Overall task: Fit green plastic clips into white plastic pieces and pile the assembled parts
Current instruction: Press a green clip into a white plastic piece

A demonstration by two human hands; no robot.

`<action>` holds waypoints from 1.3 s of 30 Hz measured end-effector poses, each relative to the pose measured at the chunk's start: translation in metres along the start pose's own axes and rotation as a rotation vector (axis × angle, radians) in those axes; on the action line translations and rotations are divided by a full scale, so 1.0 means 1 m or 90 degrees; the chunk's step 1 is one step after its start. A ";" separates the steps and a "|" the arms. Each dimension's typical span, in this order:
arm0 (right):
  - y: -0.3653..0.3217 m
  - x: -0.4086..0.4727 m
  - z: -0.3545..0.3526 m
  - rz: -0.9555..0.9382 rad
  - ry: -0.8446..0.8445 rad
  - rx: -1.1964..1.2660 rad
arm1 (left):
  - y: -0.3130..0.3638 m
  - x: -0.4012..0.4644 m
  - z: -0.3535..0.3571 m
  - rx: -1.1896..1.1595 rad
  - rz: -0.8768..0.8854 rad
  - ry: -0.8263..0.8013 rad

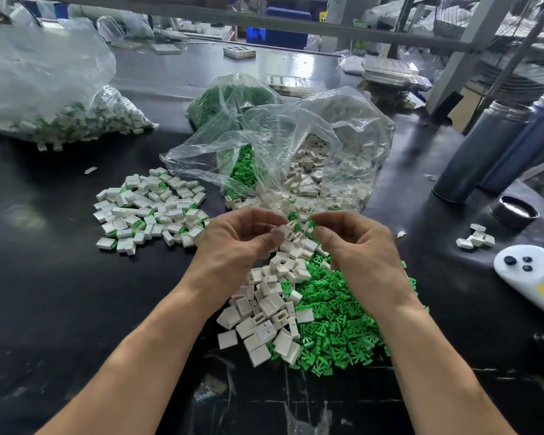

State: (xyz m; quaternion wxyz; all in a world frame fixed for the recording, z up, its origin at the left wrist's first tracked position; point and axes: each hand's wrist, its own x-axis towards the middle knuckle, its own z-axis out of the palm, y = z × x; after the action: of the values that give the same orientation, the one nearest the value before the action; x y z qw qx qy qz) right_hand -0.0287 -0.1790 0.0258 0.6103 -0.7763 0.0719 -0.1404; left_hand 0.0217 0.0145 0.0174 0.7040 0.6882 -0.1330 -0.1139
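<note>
Between hands (299,240), perhaps one white piece (284,230).

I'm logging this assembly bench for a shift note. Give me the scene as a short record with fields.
surface: dark table
left hand: pinches a white piece
right hand: fingers curled, pinching a green clip
loose white pieces: heap between the forearms
loose green clips: heap to the right of those
assembled pile: left of the hands
open bag: behind the hands, holds both kinds of part
</note>
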 end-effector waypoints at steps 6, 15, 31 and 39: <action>0.000 -0.004 0.004 -0.032 -0.032 0.061 | -0.001 0.000 0.002 -0.052 0.037 -0.012; 0.006 -0.003 0.008 -0.071 -0.063 0.112 | 0.003 -0.001 0.004 -0.161 0.030 0.000; 0.002 -0.005 0.012 -0.067 -0.018 0.162 | 0.007 -0.001 0.009 -0.341 -0.047 0.011; 0.000 -0.008 0.017 -0.122 -0.002 0.125 | 0.006 -0.005 0.012 -0.245 -0.036 -0.001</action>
State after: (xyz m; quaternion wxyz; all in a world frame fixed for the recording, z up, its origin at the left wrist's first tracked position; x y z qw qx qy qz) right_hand -0.0311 -0.1615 0.0209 0.6672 -0.7164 -0.0179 -0.2031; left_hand 0.0128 0.0050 0.0230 0.8192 0.5441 -0.0900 -0.1573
